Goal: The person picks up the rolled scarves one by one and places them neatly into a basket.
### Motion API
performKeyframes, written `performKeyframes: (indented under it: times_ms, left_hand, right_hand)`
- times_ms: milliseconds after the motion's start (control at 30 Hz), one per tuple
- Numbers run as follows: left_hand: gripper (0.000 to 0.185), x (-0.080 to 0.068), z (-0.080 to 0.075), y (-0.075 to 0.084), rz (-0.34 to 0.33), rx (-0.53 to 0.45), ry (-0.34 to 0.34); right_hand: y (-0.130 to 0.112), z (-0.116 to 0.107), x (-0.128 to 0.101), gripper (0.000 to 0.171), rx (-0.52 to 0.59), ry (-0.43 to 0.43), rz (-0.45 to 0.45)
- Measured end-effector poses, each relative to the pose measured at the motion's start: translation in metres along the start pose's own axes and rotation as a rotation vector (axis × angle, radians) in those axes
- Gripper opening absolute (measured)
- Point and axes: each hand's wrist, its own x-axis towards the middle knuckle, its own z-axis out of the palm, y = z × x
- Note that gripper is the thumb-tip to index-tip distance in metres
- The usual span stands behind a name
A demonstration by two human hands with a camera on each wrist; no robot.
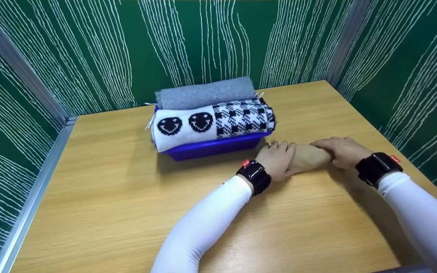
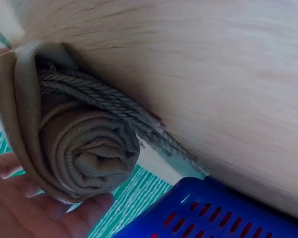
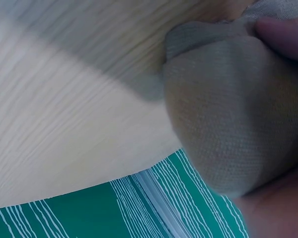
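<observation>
A beige knitted scarf, rolled into a cylinder, lies on the table beside the basket. My left hand grips its left end, fingers curled over the roll. At the opposite end, my right hand holds the scarf between thumb and fingers. The left wrist view shows the spiral end of the rolled scarf, with twisted tassels trailing toward the basket. A smooth, folded end of the scarf fills the right side of the right wrist view. Part of each hand is hidden.
A blue-purple perforated basket stands left of my hands. Inside it lie a rolled grey scarf and a rolled black-and-white patterned scarf. Green walls with white streaks enclose the wooden table at the back and sides.
</observation>
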Motion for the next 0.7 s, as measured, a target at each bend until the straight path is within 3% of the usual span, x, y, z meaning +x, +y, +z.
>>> performKeyframes:
  times_ms: [267,700]
  left_hand:
    - [0.087,0.0066,0.0079,0.0000,-0.031,0.009,-0.035]
    - [0.068,0.0084,0.0044,-0.0026,0.012,0.006,-0.005]
  right_hand:
    - [-0.0044,0.0009,0.0024,0.081,-0.038,-0.006,0.033]
    - [-0.0053,0.0004,0.0053,0.064,-0.058,0.032,0.032]
